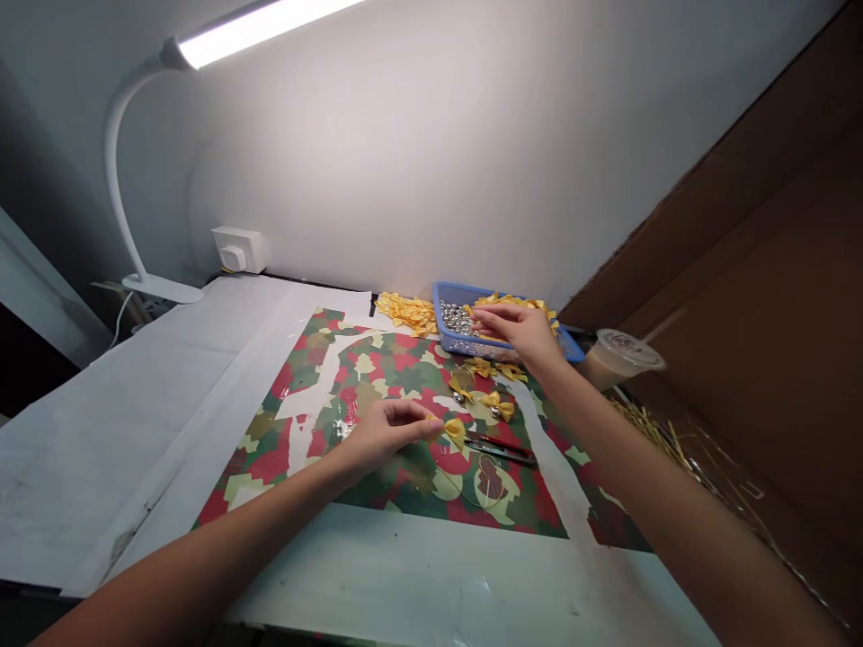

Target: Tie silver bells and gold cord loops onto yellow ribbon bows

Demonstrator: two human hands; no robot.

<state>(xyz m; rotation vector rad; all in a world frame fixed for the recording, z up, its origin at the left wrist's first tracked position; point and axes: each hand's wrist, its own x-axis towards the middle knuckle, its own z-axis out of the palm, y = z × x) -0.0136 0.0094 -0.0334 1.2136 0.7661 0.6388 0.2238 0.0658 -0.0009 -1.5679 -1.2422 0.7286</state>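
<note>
- Bordering the patterned sheet: white tabletop runs wide to 9 o'clock, its front edge at 6, wall at 12.
- Tighter toward 2 o'clock: drink cup beside right forearm, brown cardboard beyond.
- Yellow bow: shiny, pinched at middle, one loop flared, other partly hidden by fingers.
- Left hand closed in a thumb-and-finger pinch on it; bow sits at that hand's 3 o'clock, over the sheet.
- Red-and-dark tool near bow's 4 o'clock.
- Bow with silver piece lies at its 2.
- Right hand at its 1, fingers bent over blue basket; can't tell if gripping anything.
</note>
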